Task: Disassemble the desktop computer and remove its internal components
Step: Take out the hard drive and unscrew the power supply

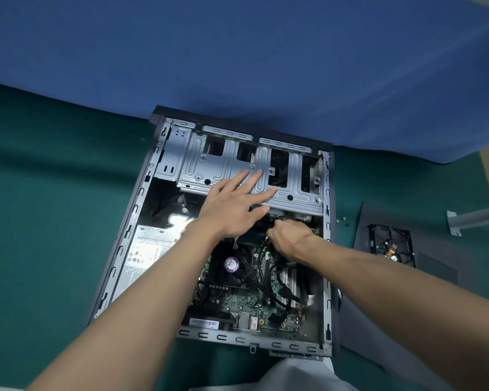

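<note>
An open desktop computer case (119, 249) lies on its side on a green table. My left hand (235, 201) rests flat with straight fingers on the silver drive cage (198, 162) at the case's far end. My right hand (288, 238) reaches under the cage's near edge, its fingers curled around a black cable connector (274, 221); the fingertips are hidden. Below lie the green motherboard (237, 303), the black CPU fan (232, 263) with a purple label, black cables (268, 283) and the silver power supply (144, 252) at the left.
A removed hard drive (390, 244) lies on the dark side panel (441, 263) right of the case. Small screws (342, 220) lie between case and panel. A blue partition (237, 52) stands behind. A metal bracket (463, 221) is at the right edge.
</note>
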Motion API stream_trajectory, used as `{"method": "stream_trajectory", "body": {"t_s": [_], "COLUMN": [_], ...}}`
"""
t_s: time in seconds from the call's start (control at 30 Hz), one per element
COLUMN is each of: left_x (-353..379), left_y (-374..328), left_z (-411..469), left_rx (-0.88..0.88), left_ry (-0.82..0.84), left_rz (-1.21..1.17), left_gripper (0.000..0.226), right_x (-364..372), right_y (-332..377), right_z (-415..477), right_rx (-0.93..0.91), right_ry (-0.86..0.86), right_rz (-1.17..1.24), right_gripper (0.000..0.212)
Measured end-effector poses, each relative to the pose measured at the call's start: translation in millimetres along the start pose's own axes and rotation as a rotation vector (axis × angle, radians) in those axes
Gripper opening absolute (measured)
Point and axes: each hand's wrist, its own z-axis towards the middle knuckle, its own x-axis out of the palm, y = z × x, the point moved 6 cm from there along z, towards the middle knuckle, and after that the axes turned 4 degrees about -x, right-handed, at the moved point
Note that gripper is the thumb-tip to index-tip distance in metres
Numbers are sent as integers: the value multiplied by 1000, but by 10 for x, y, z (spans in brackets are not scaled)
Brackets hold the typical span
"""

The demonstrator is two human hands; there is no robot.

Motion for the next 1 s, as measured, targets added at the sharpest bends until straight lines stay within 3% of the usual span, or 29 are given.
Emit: {"method": "stream_trajectory", "body": {"t_s": [0.37, 0.67, 0.77, 0.87, 1.0], "left_x": [8, -24, -32, -20, 33], "left_y": [2, -15, -45, -83, -236], "left_z": [10, 1, -6, -10, -6], "left_rx": [-25, -52, -60, -91, -154], "left_ry": [38, 46, 45, 30, -34], "left_rz": [-4, -32, -32, -7, 37], "left_gripper": [42, 42, 42, 43, 45], "right_x": [-56, -474, -542, -562, -425], "right_y": [87, 208, 50, -260, -728], "right_z": [-85, -529, -738, -923, -1221], "right_rx": [-38, 20, 114, 253, 398], "right_ry": [-27, -209, -329, -489, -686], "right_rz": [0, 167, 339, 658, 1104], "right_gripper": [29, 14, 6, 6, 20]}}
